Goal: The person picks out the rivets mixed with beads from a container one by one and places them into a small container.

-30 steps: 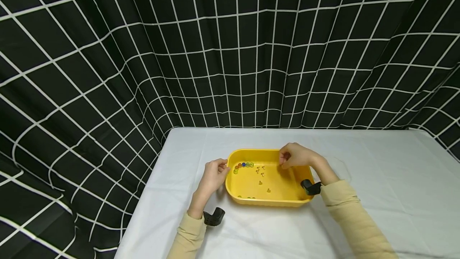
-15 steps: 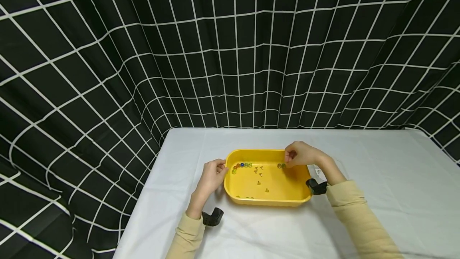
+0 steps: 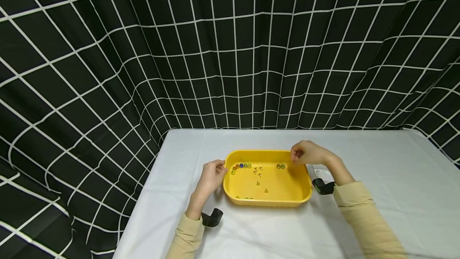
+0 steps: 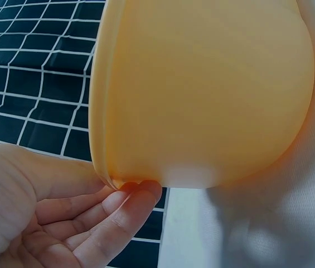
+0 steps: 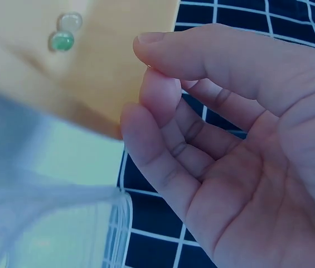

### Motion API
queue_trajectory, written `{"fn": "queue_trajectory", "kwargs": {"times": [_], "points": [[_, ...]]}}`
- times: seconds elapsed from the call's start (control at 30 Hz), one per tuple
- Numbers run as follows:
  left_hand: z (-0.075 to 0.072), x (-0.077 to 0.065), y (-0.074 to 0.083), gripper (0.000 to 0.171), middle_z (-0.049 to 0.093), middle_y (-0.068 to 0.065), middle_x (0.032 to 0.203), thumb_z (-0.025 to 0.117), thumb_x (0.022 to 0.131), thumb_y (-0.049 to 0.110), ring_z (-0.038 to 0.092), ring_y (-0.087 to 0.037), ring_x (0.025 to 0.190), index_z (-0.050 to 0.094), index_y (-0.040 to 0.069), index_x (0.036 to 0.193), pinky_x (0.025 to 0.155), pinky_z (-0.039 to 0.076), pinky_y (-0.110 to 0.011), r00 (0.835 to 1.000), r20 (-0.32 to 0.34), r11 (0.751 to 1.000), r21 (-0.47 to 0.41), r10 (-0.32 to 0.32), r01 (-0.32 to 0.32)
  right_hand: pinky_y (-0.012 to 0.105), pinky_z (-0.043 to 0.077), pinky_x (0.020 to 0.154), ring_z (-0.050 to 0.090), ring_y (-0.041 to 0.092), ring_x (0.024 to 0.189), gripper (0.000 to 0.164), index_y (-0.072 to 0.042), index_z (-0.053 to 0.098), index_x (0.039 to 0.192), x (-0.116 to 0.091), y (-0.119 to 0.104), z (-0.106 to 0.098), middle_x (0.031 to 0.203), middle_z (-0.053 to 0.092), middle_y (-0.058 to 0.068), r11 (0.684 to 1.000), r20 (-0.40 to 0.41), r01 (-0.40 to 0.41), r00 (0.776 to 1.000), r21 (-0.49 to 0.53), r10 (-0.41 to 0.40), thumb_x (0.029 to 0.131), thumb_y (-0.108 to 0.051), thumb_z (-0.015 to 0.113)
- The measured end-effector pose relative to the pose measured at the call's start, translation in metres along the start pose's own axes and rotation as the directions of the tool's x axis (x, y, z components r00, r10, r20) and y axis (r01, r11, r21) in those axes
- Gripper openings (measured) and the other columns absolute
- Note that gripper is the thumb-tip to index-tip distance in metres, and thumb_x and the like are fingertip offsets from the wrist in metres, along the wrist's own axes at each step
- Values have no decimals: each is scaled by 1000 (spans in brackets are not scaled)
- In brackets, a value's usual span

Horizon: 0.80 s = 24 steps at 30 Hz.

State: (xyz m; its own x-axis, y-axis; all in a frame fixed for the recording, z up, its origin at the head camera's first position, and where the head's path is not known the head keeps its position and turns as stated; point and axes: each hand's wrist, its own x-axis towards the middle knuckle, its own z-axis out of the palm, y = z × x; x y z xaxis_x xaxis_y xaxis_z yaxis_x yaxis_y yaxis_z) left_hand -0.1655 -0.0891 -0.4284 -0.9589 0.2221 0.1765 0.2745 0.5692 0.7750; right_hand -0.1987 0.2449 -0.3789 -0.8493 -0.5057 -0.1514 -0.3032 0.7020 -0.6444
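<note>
A shallow yellow tub (image 3: 276,189) sits on the white cloth. My left hand (image 3: 213,176) pinches its left rim; in the left wrist view thumb and fingers meet at the edge of the tub wall (image 4: 207,95). Over the far right corner of the tub, my right hand (image 3: 312,153) has loosely bent fingers, and nothing shows between them in the right wrist view. Two glass marbles (image 3: 280,166) lie inside the tub by its far wall, left of that hand. More coloured marbles (image 3: 241,165) curve along the far left corner. Several small gold-coloured pin-like pieces (image 3: 260,175) are scattered mid-tub.
A clear plastic box (image 5: 62,234) stands just right of the tub, partly behind the right wrist. A few marbles (image 3: 246,199) show at the tub's near wall. Behind the table (image 3: 377,171) hangs a black curtain (image 3: 251,59) with white grid lines.
My right hand has moved right, from over the tub's far side to its corner, uncovering two marbles and more of the clear box. The left hand has kept its hold on the rim.
</note>
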Motion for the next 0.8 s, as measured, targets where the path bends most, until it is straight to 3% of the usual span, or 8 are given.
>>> {"fn": "queue_trajectory", "kwargs": {"times": [0.17, 0.8], "points": [[0, 0, 0, 25, 63, -14, 86, 62, 86, 1, 61, -21, 76, 62, -12, 107, 66, 53, -27, 1000, -6, 1000, 4, 5, -5, 25, 47, 60, 49, 17, 66, 8, 0, 58, 76, -6, 5, -5, 70, 54, 2, 999, 2, -47, 999, 26, 47, 75, 2, 65], [0, -2, 0, 25, 63, -13, 86, 62, 86, 0, 60, -21, 76, 62, -12, 107, 66, 52, -27, 1000, -1, 1000, 0, 6, -6, 25, 46, 58, 49, 17, 65, 6, 2, 59, 77, -27, 17, -16, 69, 55, 4, 996, -10, -64, 998, 65, 65, 74, 1, 65]]}}
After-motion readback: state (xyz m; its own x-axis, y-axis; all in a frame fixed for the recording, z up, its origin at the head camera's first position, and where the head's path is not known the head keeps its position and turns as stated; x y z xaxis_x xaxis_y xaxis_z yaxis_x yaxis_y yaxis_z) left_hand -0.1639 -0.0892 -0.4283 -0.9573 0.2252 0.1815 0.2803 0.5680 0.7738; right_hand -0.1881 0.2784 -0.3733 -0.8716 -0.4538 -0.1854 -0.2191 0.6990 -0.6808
